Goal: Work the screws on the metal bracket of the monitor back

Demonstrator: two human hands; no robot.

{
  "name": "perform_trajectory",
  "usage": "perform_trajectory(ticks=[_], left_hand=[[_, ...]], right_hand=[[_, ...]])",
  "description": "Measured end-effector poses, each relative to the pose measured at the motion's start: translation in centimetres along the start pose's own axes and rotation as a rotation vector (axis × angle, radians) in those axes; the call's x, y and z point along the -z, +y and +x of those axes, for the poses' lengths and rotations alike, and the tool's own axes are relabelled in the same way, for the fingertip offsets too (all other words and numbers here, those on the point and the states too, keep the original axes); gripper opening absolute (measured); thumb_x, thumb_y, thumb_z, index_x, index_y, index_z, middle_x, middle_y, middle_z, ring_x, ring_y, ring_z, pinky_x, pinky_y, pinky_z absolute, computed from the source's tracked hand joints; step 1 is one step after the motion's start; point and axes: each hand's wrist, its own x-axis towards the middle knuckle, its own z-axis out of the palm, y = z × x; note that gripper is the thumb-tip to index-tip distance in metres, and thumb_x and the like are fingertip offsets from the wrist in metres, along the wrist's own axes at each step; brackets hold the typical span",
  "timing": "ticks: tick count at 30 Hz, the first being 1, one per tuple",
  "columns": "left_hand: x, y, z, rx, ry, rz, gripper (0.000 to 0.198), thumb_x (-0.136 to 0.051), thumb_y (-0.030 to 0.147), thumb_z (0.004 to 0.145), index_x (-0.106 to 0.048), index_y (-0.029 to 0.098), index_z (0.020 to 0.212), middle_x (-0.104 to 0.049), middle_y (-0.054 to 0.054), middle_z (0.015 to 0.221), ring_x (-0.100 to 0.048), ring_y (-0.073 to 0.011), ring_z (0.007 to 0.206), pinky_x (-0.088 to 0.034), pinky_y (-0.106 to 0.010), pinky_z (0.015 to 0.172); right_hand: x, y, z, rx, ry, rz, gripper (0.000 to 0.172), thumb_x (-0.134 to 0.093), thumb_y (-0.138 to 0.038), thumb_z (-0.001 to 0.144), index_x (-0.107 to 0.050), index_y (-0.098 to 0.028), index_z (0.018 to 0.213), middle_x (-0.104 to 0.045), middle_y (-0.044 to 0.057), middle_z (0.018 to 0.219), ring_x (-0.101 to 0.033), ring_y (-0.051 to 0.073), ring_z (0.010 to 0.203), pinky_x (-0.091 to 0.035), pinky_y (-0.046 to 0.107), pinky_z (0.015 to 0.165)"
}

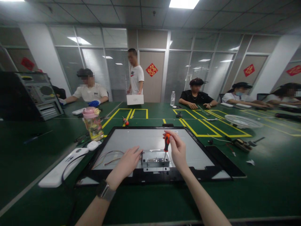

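A flat display panel (195, 150) with a black frame and a grey back lies on the green table in front of me. On its lower middle sits a metal housing (155, 154) with a row of connectors. My right hand (177, 150) grips a red and black screwdriver (166, 142), held upright with its tip down at the housing's right side. The exact spot where the tip meets the housing is too small to tell. Stretched fingers of my left hand (128, 161) lie flat at the housing's left edge, touching it. Thin wires (109, 153) run over the panel beside that hand.
Left of the panel are a white power-bank-like device (63, 168) with a black cable and a pink-lidded bottle (91, 124). A dark flat panel (224, 161) lies right. Farther off are an open computer case (39, 94), a water bottle (172, 99) and several people.
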Motion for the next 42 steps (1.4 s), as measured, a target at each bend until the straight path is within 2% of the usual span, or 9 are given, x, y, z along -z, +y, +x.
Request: perform_trajectory(ticks=[5, 9, 12, 17, 23, 29, 33, 35, 42], left_hand=[[-0.23, -0.16, 0.01, 0.004, -0.002, 0.002, 0.04, -0.041, 0.016, 0.101, -0.055, 0.015, 0.139, -0.05, -0.017, 0.149, -0.049, -0.028, 0.136, -0.037, -0.046, 0.114], [0.12, 0.04, -0.08, 0.014, -0.008, -0.013, 0.04, -0.042, 0.018, 0.101, -0.056, 0.016, 0.139, -0.05, -0.016, 0.149, -0.049, -0.0279, 0.137, -0.037, -0.047, 0.115], [0.37, 0.23, -0.16, 0.024, -0.021, 0.003, 0.041, -0.041, 0.017, 0.102, -0.055, 0.016, 0.14, -0.05, -0.015, 0.149, -0.048, -0.0278, 0.137, -0.036, -0.046, 0.115], [-0.04, 0.04, -0.03, 0.021, 0.009, 0.005, 0.04, -0.042, 0.016, 0.101, -0.056, 0.017, 0.138, -0.052, -0.015, 0.148, -0.051, -0.0278, 0.135, -0.038, -0.046, 0.114], [-0.23, -0.16, 0.06, 0.02, 0.001, 0.007, 0.04, -0.041, 0.018, 0.101, -0.056, 0.017, 0.139, -0.051, -0.015, 0.148, -0.05, -0.0273, 0.135, -0.037, -0.047, 0.114], [-0.46, -0.3, 0.15, -0.002, 0.019, 0.022, 0.039, -0.043, 0.018, 0.101, -0.057, 0.018, 0.137, -0.052, -0.015, 0.147, -0.052, -0.0275, 0.134, -0.039, -0.046, 0.113], [-0.59, -0.33, 0.19, 0.004, 0.005, 0.01, 0.04, -0.042, 0.018, 0.101, -0.056, 0.016, 0.138, -0.052, -0.016, 0.147, -0.05, -0.0284, 0.135, -0.038, -0.047, 0.113], [-0.58, -0.33, 0.19, 0.011, 0.01, -0.003, 0.04, -0.043, 0.019, 0.101, -0.057, 0.016, 0.138, -0.052, -0.016, 0.147, -0.05, -0.0287, 0.135, -0.037, -0.048, 0.114], [-0.62, -0.41, 0.19, 0.024, -0.011, -0.027, 0.04, -0.042, 0.02, 0.101, -0.055, 0.017, 0.139, -0.05, -0.016, 0.149, -0.048, -0.028, 0.137, -0.035, -0.048, 0.115]], right_hand=[[-0.22, -0.03, 0.01, 0.083, 0.051, -0.105, 0.014, -0.067, -0.029, 0.087, -0.074, -0.024, 0.098, -0.062, 0.004, 0.09, -0.061, 0.021, 0.085, -0.049, 0.037, 0.083], [0.06, -0.26, 0.16, 0.027, 0.001, -0.046, 0.022, -0.056, -0.034, 0.095, -0.073, -0.024, 0.105, -0.068, 0.007, 0.1, -0.066, 0.023, 0.091, -0.05, 0.04, 0.087], [0.31, -0.22, 0.35, -0.036, -0.021, -0.01, 0.025, -0.054, -0.034, 0.096, -0.072, -0.023, 0.108, -0.072, 0.008, 0.1, -0.068, 0.023, 0.087, -0.051, 0.04, 0.085], [0.41, -0.07, 0.47, 0.061, 0.06, -0.099, 0.013, -0.065, -0.032, 0.088, -0.074, -0.024, 0.094, -0.068, 0.005, 0.091, -0.063, 0.022, 0.086, -0.049, 0.037, 0.08], [0.03, 0.01, 0.12, 0.003, -0.045, -0.01, 0.025, -0.05, -0.031, 0.097, -0.07, -0.024, 0.111, -0.071, 0.007, 0.102, -0.067, 0.022, 0.089, -0.051, 0.039, 0.083], [-0.12, -0.1, 0.08, 0.092, 0.068, -0.141, 0.013, -0.064, -0.03, 0.089, -0.073, -0.025, 0.096, -0.066, 0.005, 0.093, -0.063, 0.022, 0.087, -0.049, 0.038, 0.083], [0.06, 0.0, 0.04, 0.021, 0.003, -0.051, 0.027, -0.047, -0.032, 0.098, -0.071, -0.025, 0.109, -0.07, 0.007, 0.101, -0.067, 0.022, 0.089, -0.05, 0.039, 0.082], [0.06, 0.06, 0.08, 0.004, -0.001, -0.039, 0.026, -0.05, -0.032, 0.097, -0.07, -0.024, 0.11, -0.071, 0.007, 0.101, -0.067, 0.022, 0.088, -0.051, 0.039, 0.081], [0.0, -0.58, 0.51, 0.053, 0.016, -0.008, 0.011, -0.069, -0.025, 0.084, -0.076, -0.024, 0.092, -0.07, 0.005, 0.089, -0.064, 0.022, 0.087, -0.05, 0.038, 0.081]])
